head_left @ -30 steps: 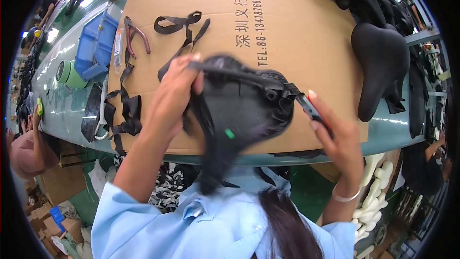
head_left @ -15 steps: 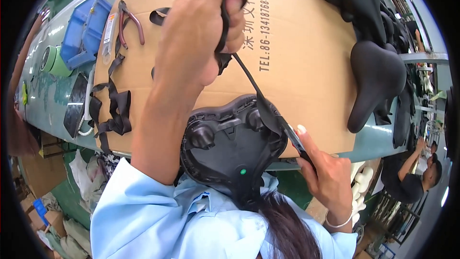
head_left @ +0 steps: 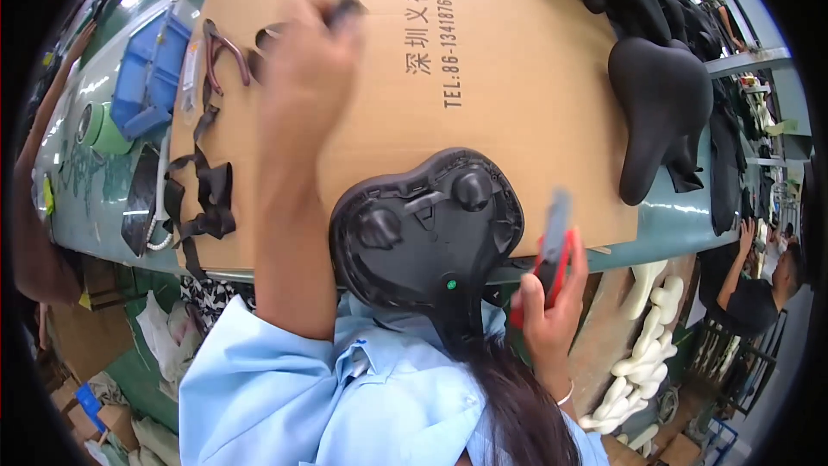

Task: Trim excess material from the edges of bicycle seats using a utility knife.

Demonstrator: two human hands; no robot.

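Note:
An upside-down black bicycle saddle (head_left: pixel 405 267) rests at the near edge of the table against my body. Its hollow underside faces up, with two round bumps and a small green dot. My left hand (head_left: pixel 310 60), blurred by motion, is closed above the cardboard with a black fabric strip (head_left: pixel 345 9) in its grip. To the saddle's right, my right hand (head_left: pixel 552 302) is wrapped round a red-handled hand tool (head_left: pixel 552 259) with a grey tip. The tip is blurred and points away from me, apart from the saddle.
A cardboard sheet (head_left: pixel 509 147) covers the table. Brown-handled pliers (head_left: pixel 226 56), loose black strips (head_left: pixel 211 198), a blue bin (head_left: pixel 151 69) and green tape (head_left: pixel 108 125) lie left. Finished black saddles (head_left: pixel 660 103) pile up right. Other people work at both sides.
The strip running from the saddle to my left hand has come away from it. My left hand has moved left; the tool in my right hand has left the saddle's rim.

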